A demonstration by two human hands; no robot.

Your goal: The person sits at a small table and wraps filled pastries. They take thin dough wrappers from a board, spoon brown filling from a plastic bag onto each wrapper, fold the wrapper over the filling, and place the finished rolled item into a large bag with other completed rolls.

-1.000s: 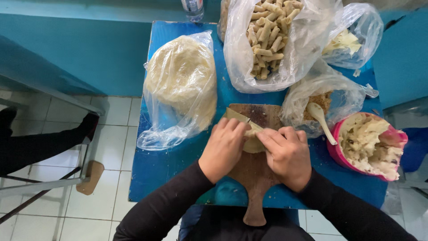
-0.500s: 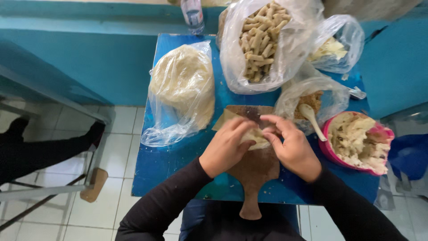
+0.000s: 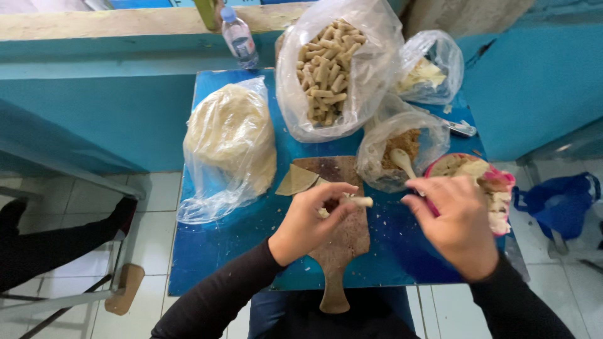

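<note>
Left hand (image 3: 308, 220) pinching a small dough roll (image 3: 359, 202) over the wooden board (image 3: 342, 232), right hand (image 3: 455, 223) hovering loosely open beside the pink bowl (image 3: 505, 182), bags of rolls (image 3: 333, 69) and dough (image 3: 229, 138) crowding the blue worktop (image 3: 220, 251).

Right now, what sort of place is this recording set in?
Probably a small food-preparation stall or home kitchen corner: a blue table against a turquoise wall, a wooden board, a bag of rolled dough pieces, and a bag of flat wrappers.

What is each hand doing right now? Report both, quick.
Left hand: closed on a small rolled dough piece over the wooden board.
Right hand: fingers pinched by the pink bowl; what it holds cannot be told.
</note>
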